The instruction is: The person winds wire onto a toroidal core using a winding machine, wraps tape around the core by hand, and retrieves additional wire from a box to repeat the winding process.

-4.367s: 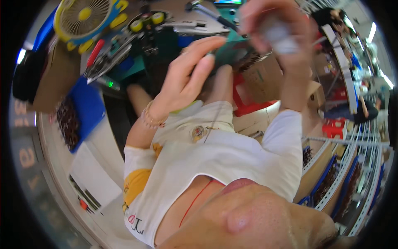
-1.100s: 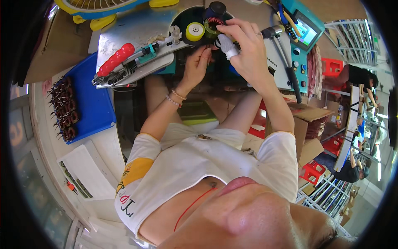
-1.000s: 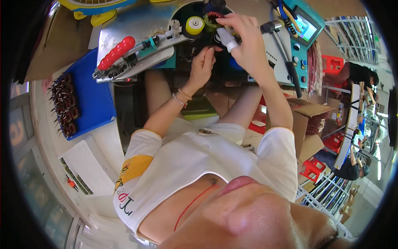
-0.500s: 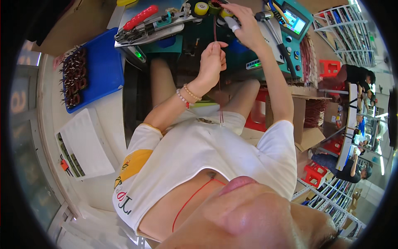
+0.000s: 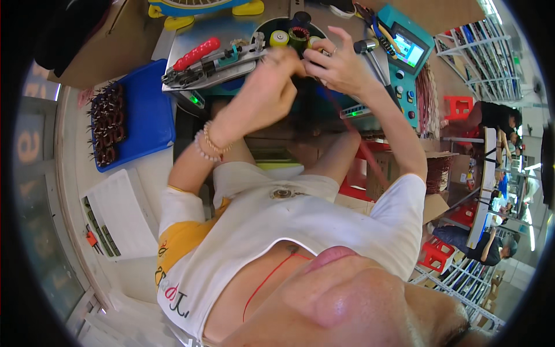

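A ring-shaped coil [image 5: 299, 36] wound with dark red wire sits between a yellow roller [image 5: 278, 38] and another yellow roller [image 5: 313, 42] on the machine. My left hand [image 5: 276, 78] is just below the rollers, its fingers smeared by motion, so I cannot see what they grip. Close beside it, my right hand [image 5: 338, 66] has its index finger raised and the other fingers curled in near the coil. From beneath those curled fingers a blurred red wire [image 5: 359, 141] trails down toward my right sleeve. The fingertips of both hands meet or nearly meet.
A red-handled toggle clamp [image 5: 196, 54] lies left of the rollers. At right are a hammer [image 5: 376, 55], pliers [image 5: 386, 37] and a teal control box with a screen [image 5: 407, 43]. The blue tray [image 5: 147, 110] holds several finished coils. Other people sit farther right.
My left hand has moved up toward the rollers and beside my right hand. The red wire, hanging straight down before, now swings out to the right. My right hand has shifted slightly down.
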